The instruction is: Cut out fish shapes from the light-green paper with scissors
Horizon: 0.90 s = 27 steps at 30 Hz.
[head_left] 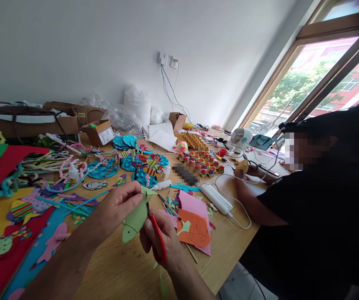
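My left hand (119, 204) pinches a green paper fish shape (135, 218) near its upper edge, holding it above the wooden table (126, 271). Fingers of my right hand (159, 237) pass through the handles of red scissors (157, 235), whose blades reach up into the green paper by the left thumb. A thin green paper strip (162, 283) hangs below the right hand. Orange paper (194, 229) and pink paper (193, 204) with cut-outs lie just right of my hands.
Coloured felt sheets (7, 225), pipe cleaners (57, 162), blue paper discs (129, 160) and small paper ornaments (201, 162) cover the table. A person in black (320, 200) sits at the right, near a white power strip (216, 198) and fan (238, 139). Cardboard boxes (60, 116) line the wall.
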### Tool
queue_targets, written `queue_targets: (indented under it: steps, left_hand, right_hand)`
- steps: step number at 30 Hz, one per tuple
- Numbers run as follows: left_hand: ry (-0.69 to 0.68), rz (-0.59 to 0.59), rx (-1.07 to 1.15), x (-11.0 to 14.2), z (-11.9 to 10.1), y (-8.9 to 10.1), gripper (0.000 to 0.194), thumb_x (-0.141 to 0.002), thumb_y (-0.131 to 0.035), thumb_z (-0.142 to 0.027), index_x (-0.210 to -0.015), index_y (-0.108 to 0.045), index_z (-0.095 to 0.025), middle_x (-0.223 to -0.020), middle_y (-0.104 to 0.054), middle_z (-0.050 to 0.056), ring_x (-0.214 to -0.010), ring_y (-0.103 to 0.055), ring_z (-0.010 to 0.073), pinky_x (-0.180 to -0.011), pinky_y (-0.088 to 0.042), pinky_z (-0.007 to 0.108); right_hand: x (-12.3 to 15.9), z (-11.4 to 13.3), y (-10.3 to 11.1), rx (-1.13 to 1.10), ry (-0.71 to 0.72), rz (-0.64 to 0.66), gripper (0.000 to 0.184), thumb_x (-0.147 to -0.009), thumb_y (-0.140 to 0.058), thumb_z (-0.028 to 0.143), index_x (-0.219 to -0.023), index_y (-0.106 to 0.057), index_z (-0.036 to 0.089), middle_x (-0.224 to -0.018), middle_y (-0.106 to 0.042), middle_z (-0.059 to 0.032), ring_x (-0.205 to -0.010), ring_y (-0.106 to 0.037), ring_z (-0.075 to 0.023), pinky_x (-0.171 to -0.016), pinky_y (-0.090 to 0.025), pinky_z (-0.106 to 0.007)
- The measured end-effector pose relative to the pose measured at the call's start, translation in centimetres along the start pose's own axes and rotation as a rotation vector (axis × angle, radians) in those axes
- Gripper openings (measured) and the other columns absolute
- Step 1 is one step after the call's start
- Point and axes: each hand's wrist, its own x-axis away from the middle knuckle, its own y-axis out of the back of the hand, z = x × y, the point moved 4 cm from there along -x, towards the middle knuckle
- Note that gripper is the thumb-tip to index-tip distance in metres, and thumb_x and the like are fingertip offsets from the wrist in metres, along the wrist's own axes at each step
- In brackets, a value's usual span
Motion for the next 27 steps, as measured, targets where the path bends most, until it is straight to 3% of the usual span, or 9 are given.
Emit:
queue_targets:
  steps: [9,27]
  left_hand:
    - [-0.004,0.006,0.001,0.12,0.96,-0.06,0.028,-0.087,-0.044,-0.041,-0.067,-0.042,-0.023,-0.064,-0.036,-0.007,-0.062,-0.034,0.0132,-0.056,-0.031,0.024]
    - [0.000,0.033,-0.010,0.07,0.84,0.19,0.026,-0.087,-0.044,-0.038,-0.066,-0.041,-0.023,-0.065,-0.035,-0.007,-0.062,-0.034,0.0136,-0.057,-0.031,0.025]
  right_hand:
    - [0.02,-0.01,-0.02,-0.028,-0.001,-0.029,0.059,-0.072,-0.059,0.077,-0.060,-0.045,0.020,-0.042,-0.044,0.0056,-0.036,-0.033,-0.0065,-0.036,-0.025,-0.018]
    - [0.17,-0.32,-0.14,-0.027,-0.057,-0.042,0.063,-0.067,-0.059,0.081,-0.058,-0.043,0.021,-0.041,-0.043,0.0067,-0.034,-0.030,-0.0053,-0.035,-0.022,-0.018]
